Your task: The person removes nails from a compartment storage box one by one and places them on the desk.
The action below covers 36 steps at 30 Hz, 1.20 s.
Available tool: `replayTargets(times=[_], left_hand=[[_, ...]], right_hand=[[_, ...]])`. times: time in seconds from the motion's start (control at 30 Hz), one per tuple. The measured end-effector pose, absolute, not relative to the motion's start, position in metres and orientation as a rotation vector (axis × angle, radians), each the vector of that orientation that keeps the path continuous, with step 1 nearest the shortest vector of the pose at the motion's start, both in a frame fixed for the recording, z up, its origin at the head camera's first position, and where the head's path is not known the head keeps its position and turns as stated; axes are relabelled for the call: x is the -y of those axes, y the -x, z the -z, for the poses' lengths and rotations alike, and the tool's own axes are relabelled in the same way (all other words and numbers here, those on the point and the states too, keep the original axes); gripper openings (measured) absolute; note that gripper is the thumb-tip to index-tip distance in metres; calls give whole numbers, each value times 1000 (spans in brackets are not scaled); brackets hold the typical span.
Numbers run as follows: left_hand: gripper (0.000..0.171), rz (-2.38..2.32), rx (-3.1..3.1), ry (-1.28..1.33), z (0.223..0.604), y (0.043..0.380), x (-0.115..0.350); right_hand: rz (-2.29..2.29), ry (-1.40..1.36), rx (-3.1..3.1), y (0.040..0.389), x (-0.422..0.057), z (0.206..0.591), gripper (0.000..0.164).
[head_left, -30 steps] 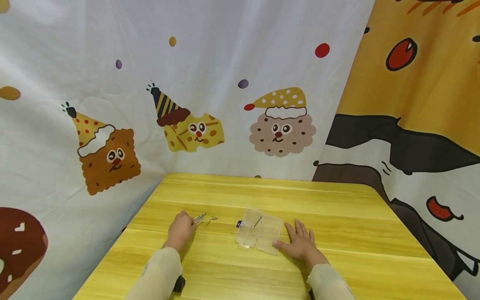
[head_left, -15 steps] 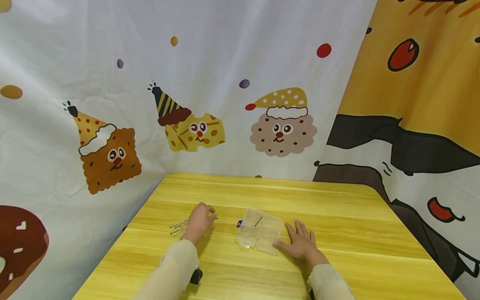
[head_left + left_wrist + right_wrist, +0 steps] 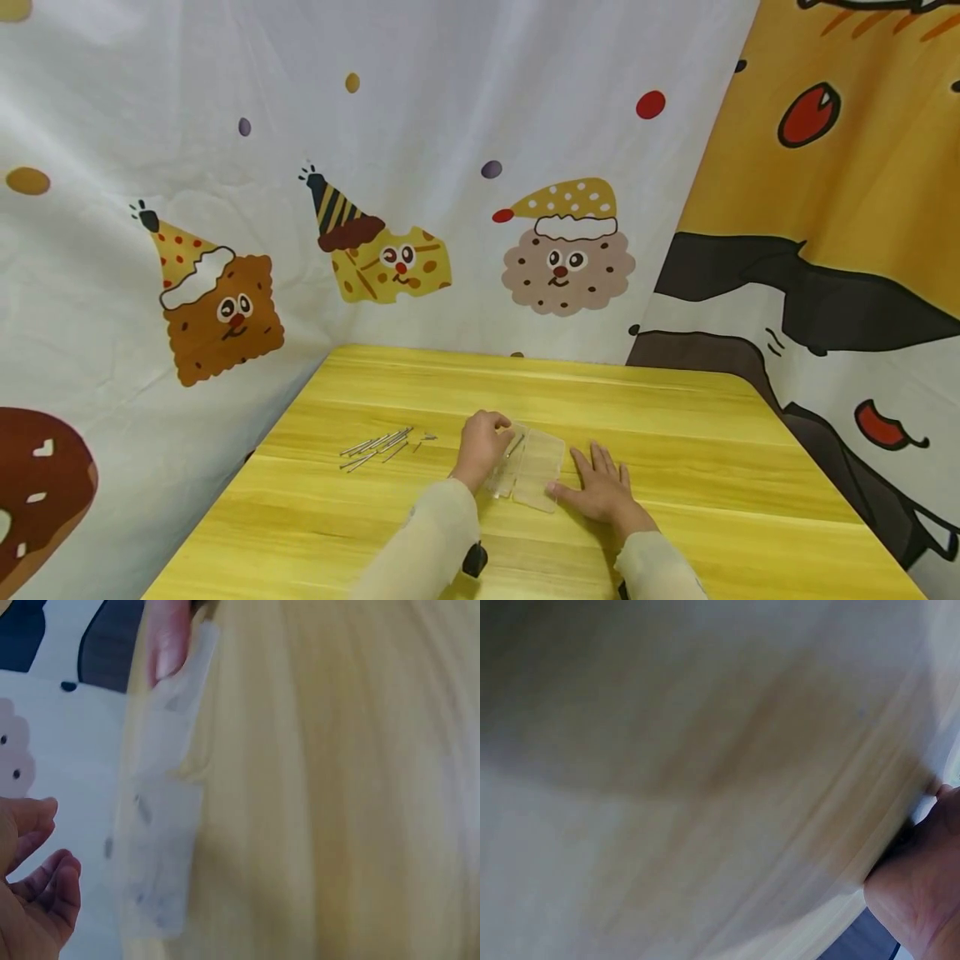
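Note:
A clear plastic box (image 3: 540,467) lies opened flat on the wooden table, with a single nail (image 3: 516,446) in its left half. Over that left half is my left hand (image 3: 482,450), hiding part of it. In the left wrist view, thumb and fingers of the left hand (image 3: 41,900) are loosely bent and apart, nothing visible between them. My right hand (image 3: 600,487) rests on the table with fingers spread, its thumb touching the right edge of the box. The right wrist view is blurred and shows mostly table and part of that hand.
Left of the box lie several long nails (image 3: 375,443) in a loose group, with a few small nails (image 3: 429,436) beside them. A cartoon-printed curtain (image 3: 420,125) hangs behind the table (image 3: 465,383).
My left hand has let go of the long nails, passed over the small ones and moved right to the box. The right hand has stayed at the box's edge.

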<state>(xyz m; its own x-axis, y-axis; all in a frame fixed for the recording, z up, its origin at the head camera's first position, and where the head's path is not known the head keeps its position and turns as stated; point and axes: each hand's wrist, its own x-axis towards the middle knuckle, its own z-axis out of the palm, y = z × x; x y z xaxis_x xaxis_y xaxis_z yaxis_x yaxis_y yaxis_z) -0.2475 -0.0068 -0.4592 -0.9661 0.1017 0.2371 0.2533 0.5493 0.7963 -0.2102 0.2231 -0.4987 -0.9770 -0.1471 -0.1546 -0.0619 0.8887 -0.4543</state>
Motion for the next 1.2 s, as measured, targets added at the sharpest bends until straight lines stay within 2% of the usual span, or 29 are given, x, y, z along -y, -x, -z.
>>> replayTargets(times=[0.23,0.57,0.83,1.03,1.2], left_hand=[[9,1275,2627,136,475,240,-13],[4,897,2670,42,495,242,-28],[20,484,2727,42,510,247,-35],[22,530,2739,44,508,248,-36],[17,650,2755,11,505,248,-35]], right_hand=[[686,174,-2889,213,-225,504,103],[690,162,-2903,221,-231,515,103],[765,213,-2911,214,-228,512,100],[779,211,-2911,213,-229,512,100],[762,203,-2899,214,-228,512,99]])
